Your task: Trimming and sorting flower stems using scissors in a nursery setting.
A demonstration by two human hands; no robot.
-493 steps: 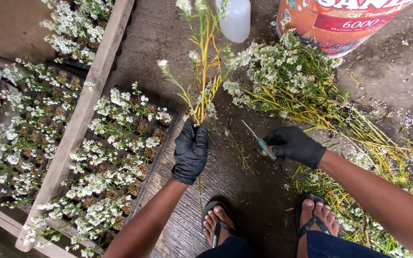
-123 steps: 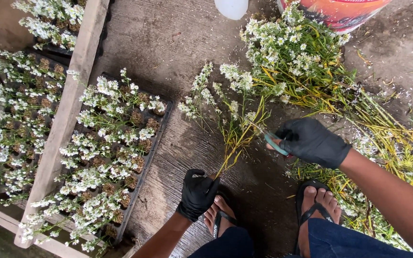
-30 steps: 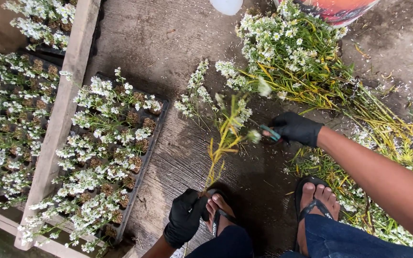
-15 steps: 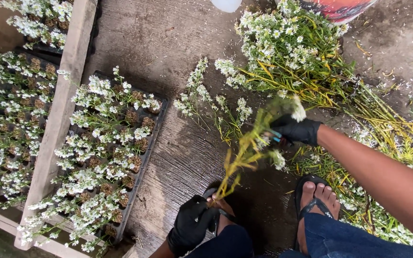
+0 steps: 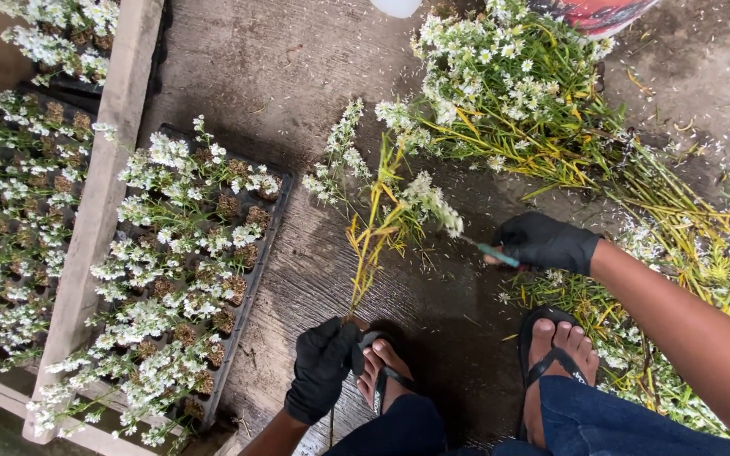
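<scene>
My left hand (image 5: 321,369), in a black glove, grips the bottom of a tall flower stem (image 5: 373,236) with yellow-green leaves and small white blooms, holding it upright just in front of my left foot. My right hand (image 5: 546,243), also black-gloved, is shut on small scissors with teal handles (image 5: 493,252); the thin blades point left toward the white flower heads on the stem. A few cut white sprigs (image 5: 341,156) lie on the concrete behind the stem.
A black seedling tray (image 5: 282,203) filled with white-flowered cuttings lies at left, beside a wooden beam (image 5: 99,211) and more trays beyond it. A big heap of flowering stems (image 5: 534,110) spreads at upper right, under an orange bucket (image 5: 597,13). My sandalled feet (image 5: 551,355) are at the bottom.
The stem in my left hand swung from leaning right toward the scissors back to upright. My right hand with the scissors stayed near the same spot, shifting slightly right.
</scene>
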